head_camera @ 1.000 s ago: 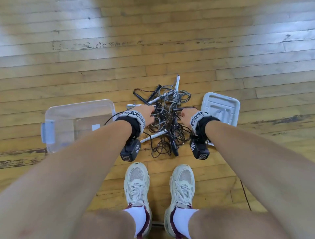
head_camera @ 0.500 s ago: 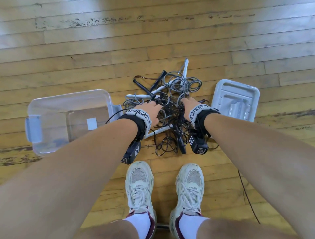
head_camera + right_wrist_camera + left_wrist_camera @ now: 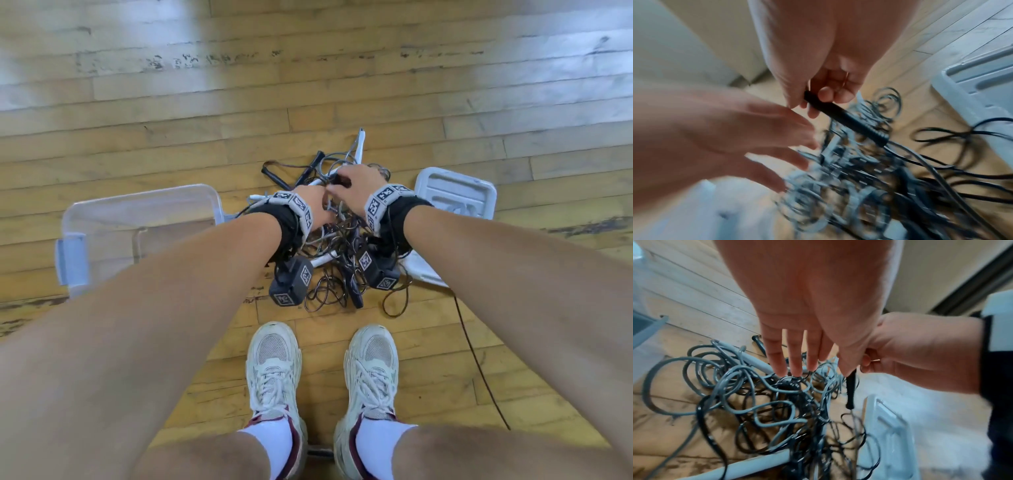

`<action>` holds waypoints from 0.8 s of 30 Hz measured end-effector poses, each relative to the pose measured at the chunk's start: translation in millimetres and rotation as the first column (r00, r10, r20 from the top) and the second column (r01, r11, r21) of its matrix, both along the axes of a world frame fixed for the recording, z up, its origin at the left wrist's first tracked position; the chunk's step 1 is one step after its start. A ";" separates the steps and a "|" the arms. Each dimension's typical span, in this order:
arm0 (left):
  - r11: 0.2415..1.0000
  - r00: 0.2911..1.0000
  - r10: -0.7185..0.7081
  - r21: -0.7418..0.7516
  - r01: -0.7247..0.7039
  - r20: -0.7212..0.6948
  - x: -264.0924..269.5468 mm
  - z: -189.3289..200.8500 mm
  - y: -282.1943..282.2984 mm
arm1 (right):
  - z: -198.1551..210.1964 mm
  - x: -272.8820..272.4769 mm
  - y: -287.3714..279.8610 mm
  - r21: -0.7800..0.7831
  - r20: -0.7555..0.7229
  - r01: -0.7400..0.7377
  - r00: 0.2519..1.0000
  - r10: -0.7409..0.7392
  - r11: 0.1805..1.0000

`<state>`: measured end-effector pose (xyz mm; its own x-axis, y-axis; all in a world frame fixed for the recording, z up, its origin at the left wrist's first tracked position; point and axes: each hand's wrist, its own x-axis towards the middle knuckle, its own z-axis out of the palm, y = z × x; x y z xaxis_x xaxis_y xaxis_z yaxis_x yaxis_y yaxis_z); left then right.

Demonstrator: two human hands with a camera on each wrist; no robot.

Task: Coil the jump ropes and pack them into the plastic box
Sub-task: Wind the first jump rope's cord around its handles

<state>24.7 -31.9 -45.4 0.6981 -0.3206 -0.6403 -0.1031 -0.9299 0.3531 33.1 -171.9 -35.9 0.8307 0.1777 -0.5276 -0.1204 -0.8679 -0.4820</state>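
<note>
Right hand (image 3: 818,65) is pinching a black rope handle (image 3: 846,120); left hand (image 3: 813,296) is hovering, fingers (image 3: 777,360) straight, over tangled jump ropes (image 3: 339,246).

Right hand (image 3: 818,68) has lifted a black handle (image 3: 846,120) (left hand (image 3: 807,305) hovering close).

Plastic box (image 3: 102,219): 1, left of the rope pile.
Box lid (image 3: 455,192): 1, right of the pile.
Jump ropes (image 3: 335,246): one tangled pile; count cannot be told.
Hands: 2, left hand (image 3: 317,209) and right hand (image 3: 359,185), over the pile.
Sneakers (image 3: 274,370): 2, near the pile.
</note>
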 end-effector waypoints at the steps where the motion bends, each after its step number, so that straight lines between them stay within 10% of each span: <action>1: 0.998 0.999 0.049 -0.043 -0.050 -0.015 3.9 10.0 0.0 | 15.4 4.6 3.7 0.054 0.026 0.032 0.999 -0.034 0.998; 5: 0.861 0.914 0.334 -0.320 -0.395 -0.229 11.6 60.1 3.9 | 78.2 18.5 11.1 0.248 0.056 0.151 0.984 -0.170 0.957; 11: 0.655 0.835 0.484 -0.524 -0.544 -0.263 0.6 150.3 8.7 | 173.7 11.7 17.3 0.522 0.038 0.236 0.953 -0.299 0.819; 24: 0.140 0.531 0.753 -0.694 -0.706 -0.388 -84.8 324.2 29.3 | 277.0 -92.5 31.1 0.324 0.008 -0.072 0.997 0.074 0.943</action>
